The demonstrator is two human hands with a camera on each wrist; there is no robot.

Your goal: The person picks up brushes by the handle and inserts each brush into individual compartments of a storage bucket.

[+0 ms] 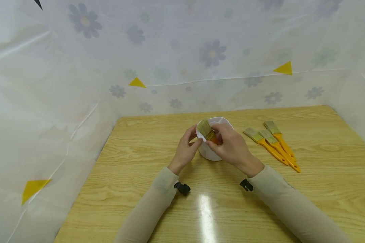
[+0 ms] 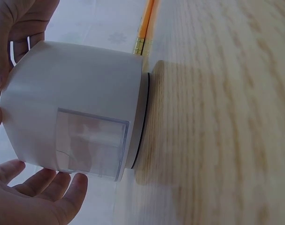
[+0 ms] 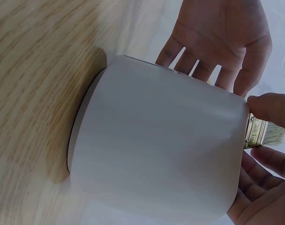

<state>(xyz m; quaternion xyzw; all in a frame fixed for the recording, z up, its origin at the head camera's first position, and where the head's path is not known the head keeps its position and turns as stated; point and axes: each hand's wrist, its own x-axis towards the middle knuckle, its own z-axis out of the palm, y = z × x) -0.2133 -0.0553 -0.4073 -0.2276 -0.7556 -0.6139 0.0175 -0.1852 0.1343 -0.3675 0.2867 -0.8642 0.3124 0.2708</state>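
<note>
A white round container (image 1: 211, 154) stands upright on the wooden table, with a clear rectangular window (image 2: 91, 143) in its side. My left hand (image 1: 185, 148) grips it near the rim, several fingers along its wall and the thumb at the edge. My right hand (image 1: 232, 145) pinches a paintbrush (image 1: 204, 129) by its metal ferrule at the mouth. The brush's pale bristles (image 3: 274, 134) point up, and its orange handle goes down inside, mostly hidden by the container and my fingers.
To the right, three paintbrushes (image 1: 275, 143) with yellow-orange handles lie close together on the table (image 1: 134, 175). Flower-patterned plastic sheeting (image 1: 176, 50) rises behind and at the sides, with yellow triangular pieces (image 1: 283, 68) on it.
</note>
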